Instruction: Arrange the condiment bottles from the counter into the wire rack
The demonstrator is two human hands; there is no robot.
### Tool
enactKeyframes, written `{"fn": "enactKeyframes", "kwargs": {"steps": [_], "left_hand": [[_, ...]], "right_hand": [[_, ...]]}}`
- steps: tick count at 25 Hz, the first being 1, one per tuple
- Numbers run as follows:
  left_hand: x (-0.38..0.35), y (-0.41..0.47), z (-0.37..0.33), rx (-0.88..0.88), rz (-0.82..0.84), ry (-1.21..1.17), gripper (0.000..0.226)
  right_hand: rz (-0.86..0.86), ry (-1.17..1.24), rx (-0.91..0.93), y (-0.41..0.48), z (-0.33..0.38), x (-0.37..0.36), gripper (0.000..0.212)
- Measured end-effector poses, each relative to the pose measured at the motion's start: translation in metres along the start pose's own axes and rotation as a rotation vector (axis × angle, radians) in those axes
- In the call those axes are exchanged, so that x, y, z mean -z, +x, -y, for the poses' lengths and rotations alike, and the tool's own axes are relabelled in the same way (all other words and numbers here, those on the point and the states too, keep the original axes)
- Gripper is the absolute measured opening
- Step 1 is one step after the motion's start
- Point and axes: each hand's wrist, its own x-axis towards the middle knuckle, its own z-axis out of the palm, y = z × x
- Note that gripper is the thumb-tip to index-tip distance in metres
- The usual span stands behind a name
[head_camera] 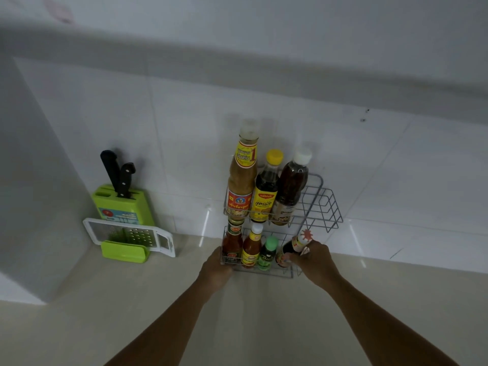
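Nearly done: the right hand [315, 260] has its fingers closed round a tilted dark bottle [291, 250] entering the rack's [320, 204] lower tier, the left hand [215, 268] gripping the frame; six bottles already shelved, counter [250, 326] bare of others
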Motion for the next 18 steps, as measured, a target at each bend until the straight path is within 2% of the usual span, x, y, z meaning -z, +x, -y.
{"fn": "enactKeyframes", "kwargs": {"steps": [4, 10, 15, 18], "left_hand": [[0.001, 0.005, 0.001, -0.019, -0.002, 0.027, 0.060], [0.003, 0.001, 0.005, -0.035, 0.042, 0.021, 0.073], [0.003, -0.006, 0.004, -0.043, 0.062, -0.009, 0.069], [0.006, -0.023, 0.005, -0.089, 0.058, -0.024, 0.070]], "right_hand": [[0.066, -0.100, 0.005, 0.020, -0.007, -0.008, 0.039], [0.145, -0.167, -0.020, 0.034, -0.012, -0.015, 0.052], [0.218, -0.105, -0.040, 0.024, -0.013, -0.014, 0.055], [0.250, -0.030, -0.076, 0.012, -0.025, -0.014, 0.078]]}}
